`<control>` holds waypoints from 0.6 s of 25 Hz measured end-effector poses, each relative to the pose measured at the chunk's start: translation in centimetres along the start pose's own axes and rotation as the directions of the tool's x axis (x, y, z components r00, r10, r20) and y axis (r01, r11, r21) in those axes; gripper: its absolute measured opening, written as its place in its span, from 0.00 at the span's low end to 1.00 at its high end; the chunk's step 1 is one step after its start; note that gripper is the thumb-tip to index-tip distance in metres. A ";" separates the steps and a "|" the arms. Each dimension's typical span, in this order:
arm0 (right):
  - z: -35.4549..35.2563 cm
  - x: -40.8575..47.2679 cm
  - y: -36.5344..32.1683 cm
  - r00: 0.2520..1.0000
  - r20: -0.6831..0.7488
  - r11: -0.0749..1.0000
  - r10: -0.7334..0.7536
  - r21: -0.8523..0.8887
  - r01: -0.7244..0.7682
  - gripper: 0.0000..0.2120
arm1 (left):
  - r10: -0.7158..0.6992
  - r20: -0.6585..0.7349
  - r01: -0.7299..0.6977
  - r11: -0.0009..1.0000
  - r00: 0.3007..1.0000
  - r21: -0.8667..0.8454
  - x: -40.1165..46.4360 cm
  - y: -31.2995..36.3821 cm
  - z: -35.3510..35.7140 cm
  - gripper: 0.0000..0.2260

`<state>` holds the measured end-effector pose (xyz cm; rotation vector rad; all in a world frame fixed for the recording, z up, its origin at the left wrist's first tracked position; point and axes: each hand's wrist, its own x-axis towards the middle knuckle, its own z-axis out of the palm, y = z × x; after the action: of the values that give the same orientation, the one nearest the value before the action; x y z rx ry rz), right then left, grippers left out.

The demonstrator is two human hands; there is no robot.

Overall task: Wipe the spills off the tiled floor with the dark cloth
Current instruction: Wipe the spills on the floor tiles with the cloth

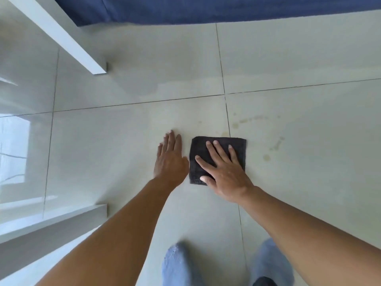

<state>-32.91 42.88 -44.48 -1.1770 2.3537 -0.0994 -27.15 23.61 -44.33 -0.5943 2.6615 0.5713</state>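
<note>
On the tiled floor (123, 151), at frame centre: dark cloth (198, 149) folded to a rough square, lying flat, straddling nothing; the grout line runs just off its 3 o'clock edge. Right hand (223, 172) pressed palm-down on the cloth, fingers spread wide, gripping nothing, just bearing down. Left hand (170, 157) flat on bare tile just beside the cloth at its 9 o'clock, fingers together and extended, also holding nothing; reads as a brace.

Progress, judged from the floor: yellowish spills (243, 120) remain. A dotted arc sits at 1 o'clock from the cloth, more drops (277, 144) at 3 o'clock, one faint spot at 12 o'clock. None are under the cloth as far as can be seen. A dull, damp-looking patch (148, 89) lies at 11 o'clock, well apart; wiped or wet, cannot tell. Estimate: most wiping still to do, next strokes toward 1–3 o'clock.

Surface: large glossy pale tiles, thin dark grout, strong window glare at 9 o'clock.

Room: white furniture leg (99, 68) at 10 o'clock, blue fabric (206, 9) along 12 o'clock, person's blue-clad knees at 6 o'clock.
</note>
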 end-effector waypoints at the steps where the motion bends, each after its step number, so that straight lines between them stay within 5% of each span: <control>1: 0.1 0.7 0.2 0.999 -0.042 1.000 -0.007 0.026 0.008 0.30 | 0.017 -0.032 -0.017 1.000 0.999 -0.005 -0.1 -0.2 0.5 0.32; 9: -4.1 10.3 4.1 0.990 -0.037 0.989 0.135 0.061 -0.133 0.30 | 0.059 -0.016 -0.060 0.997 0.998 -0.040 0.1 -1.1 -0.3 0.31; 15: 1.0 -0.8 1.7 0.984 -0.068 0.979 0.167 0.129 -0.157 0.27 | 0.017 0.000 -0.017 0.991 1.000 0.130 1.0 0.5 -1.6 0.31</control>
<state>-33.33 44.72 -45.50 -0.9351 2.4639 -0.2350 -28.62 22.97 -43.26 -0.5353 2.6818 0.3979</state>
